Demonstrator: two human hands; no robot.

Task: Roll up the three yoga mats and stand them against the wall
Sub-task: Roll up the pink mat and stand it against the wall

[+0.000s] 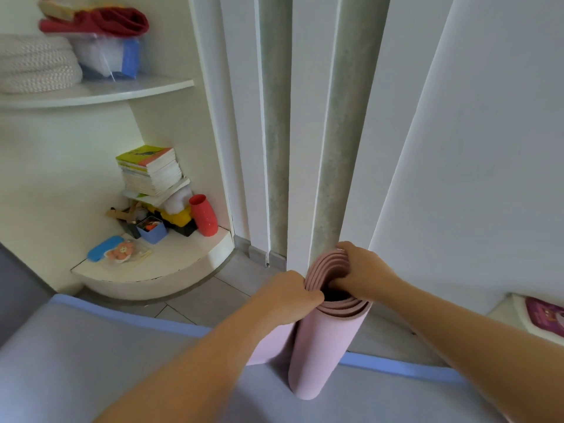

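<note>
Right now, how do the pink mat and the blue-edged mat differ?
The pink mat is rolled into a tube; the blue-edged mat lies unrolled. The pink mat stands upright; the blue-edged mat is flat on the floor. The left hand and right hand grip the pink mat's top rim; neither touches the blue-edged mat.

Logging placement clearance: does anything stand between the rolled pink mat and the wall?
Nothing visible does. The left hand and right hand grip the pink mat at its top; it stands on a grey mat, with only floor tiles before the wall.
</note>
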